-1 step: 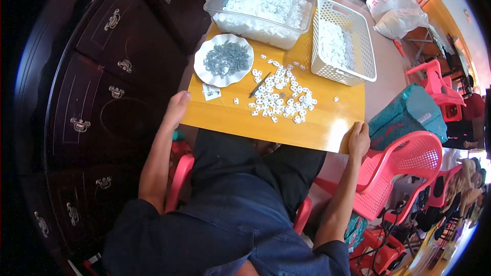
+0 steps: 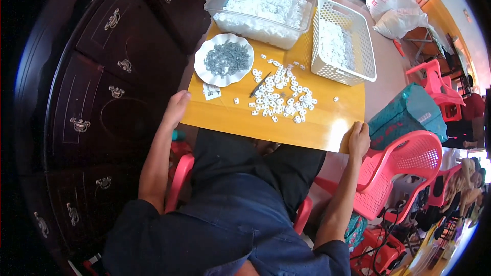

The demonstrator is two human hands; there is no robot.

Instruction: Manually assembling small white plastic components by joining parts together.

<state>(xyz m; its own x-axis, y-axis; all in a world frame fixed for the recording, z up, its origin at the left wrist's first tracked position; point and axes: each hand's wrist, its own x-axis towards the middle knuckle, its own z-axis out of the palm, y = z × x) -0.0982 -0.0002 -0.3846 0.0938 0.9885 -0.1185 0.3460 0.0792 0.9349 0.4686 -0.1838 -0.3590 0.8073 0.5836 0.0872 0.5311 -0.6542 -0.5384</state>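
My left hand [image 2: 178,106] is closed round the left corner of the yellow wooden table [image 2: 235,125]. At the right front corner, my right hand [image 2: 359,139] grips the table's edge in the same way; the undersides of both grips are hidden. Between the hands lies a loose spread of small white plastic pieces [image 2: 276,103] with dark holes. Dark tweezers [image 2: 259,86] rest among them, slanting. A wavy-rimmed white plate [image 2: 202,75] on the left holds many small dark grey pieces [image 2: 225,59]. Beside it lies a small printed paper slip [image 2: 211,92].
At the table's back stand a clear plastic bin [image 2: 271,38] and a white perforated basket [image 2: 343,75], both holding white pieces. Dark drawers [image 2: 97,76] flank the left side. To the right are a teal bag [image 2: 406,115], a red plastic chair [image 2: 376,194] and white sacks [image 2: 388,5].
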